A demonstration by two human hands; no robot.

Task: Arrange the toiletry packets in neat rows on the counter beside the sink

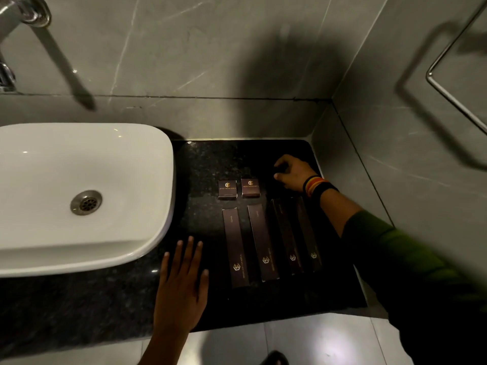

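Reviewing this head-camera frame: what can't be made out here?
- Right hand: fingers curl over a dark shape; whether it is a packet, or gripped, is lost in shadow.
- The two right long packets: the forearm's shadow darkens their far ends, so no print is readable there.
- Small square packets: print too small to read.
- Tap: cut off by the left edge.

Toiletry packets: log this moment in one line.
long packets: four in row | square packets: two behind | left hand: flat on counter | right hand: curled, contents unclear

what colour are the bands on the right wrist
Black, yellow, orange and red striped wristbands on the right hand, seen in the head view.
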